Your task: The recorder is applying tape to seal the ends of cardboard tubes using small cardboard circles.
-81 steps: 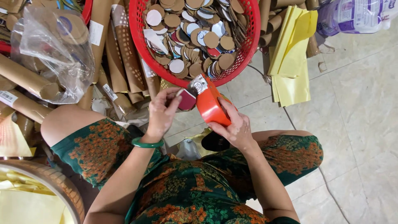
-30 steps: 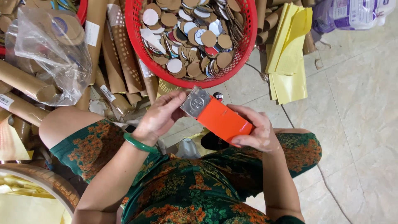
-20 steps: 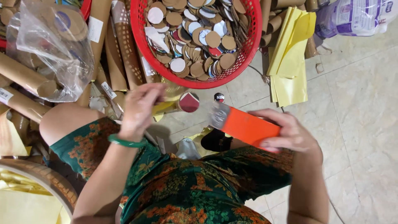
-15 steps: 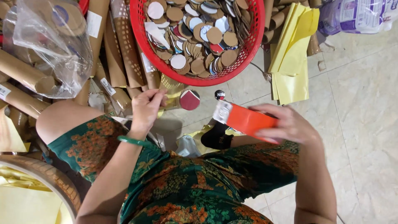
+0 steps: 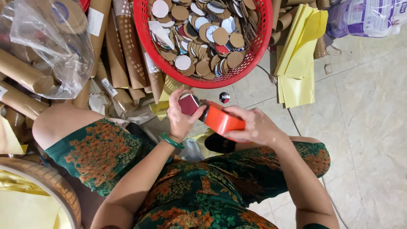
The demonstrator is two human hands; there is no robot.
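My right hand [image 5: 254, 126] is wrapped around an orange tube [image 5: 220, 120] that lies roughly level over my lap, its open end pointing left. My left hand [image 5: 180, 115] pinches a dark red round cap [image 5: 188, 104] right against that end of the tube. A green bangle [image 5: 171, 141] sits on my left wrist. Just beyond my hands stands a red plastic basket [image 5: 146, 40] full of several round cardboard discs [image 5: 199, 32]. One small dark disc [image 5: 224, 97] lies on the floor beside the basket.
Brown cardboard tubes [image 5: 127, 55] lie in a pile at the left, with a clear plastic bag [image 5: 51, 46] on top. Yellow paper sheets [image 5: 299, 55] lie at the right of the basket. A woven tray rim [image 5: 55, 186] is at bottom left. Tiled floor [image 5: 364, 127] spreads right.
My left hand let go of the tube, reached toward the floor by the basket and came back holding a dark red cap. My right hand swung the orange tube out right, then back in.
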